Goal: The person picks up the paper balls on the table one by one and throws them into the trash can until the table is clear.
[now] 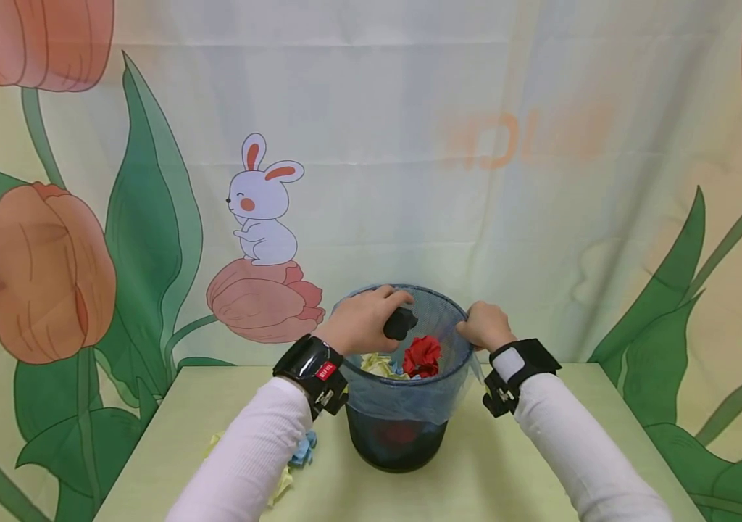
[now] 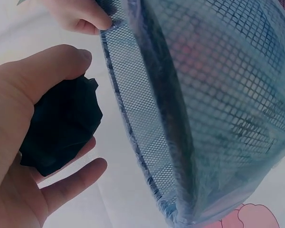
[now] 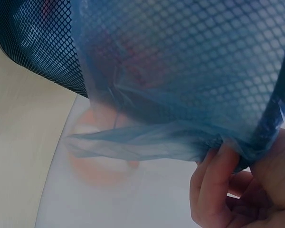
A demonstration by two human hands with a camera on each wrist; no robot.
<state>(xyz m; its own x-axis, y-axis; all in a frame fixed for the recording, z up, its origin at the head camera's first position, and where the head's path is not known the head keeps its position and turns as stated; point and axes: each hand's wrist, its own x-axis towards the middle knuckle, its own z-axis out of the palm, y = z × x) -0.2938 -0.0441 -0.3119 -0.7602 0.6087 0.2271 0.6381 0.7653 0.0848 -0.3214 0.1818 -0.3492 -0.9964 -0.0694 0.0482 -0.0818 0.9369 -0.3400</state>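
Note:
A dark mesh wastebasket (image 1: 397,442) stands on the table, its rim wrapped by a translucent blue bin liner (image 1: 403,399). My left hand (image 1: 366,319) holds a crumpled black paper ball (image 1: 400,324) over the basket's opening; in the left wrist view the black ball (image 2: 61,123) sits between thumb and fingers. On the right side of the rim, my right hand (image 1: 487,326) grips the edge. The right wrist view shows its fingers (image 3: 213,185) curled on the bunched liner (image 3: 156,142). Inside lie a red crumpled paper (image 1: 422,357) and yellow crumpled paper (image 1: 380,365).
Left of the basket, partly behind my left sleeve, lie a blue crumpled paper (image 1: 303,449) and a yellow crumpled paper (image 1: 281,486). A printed curtain (image 1: 410,181) with tulips and a rabbit hangs behind the pale green table (image 1: 508,464).

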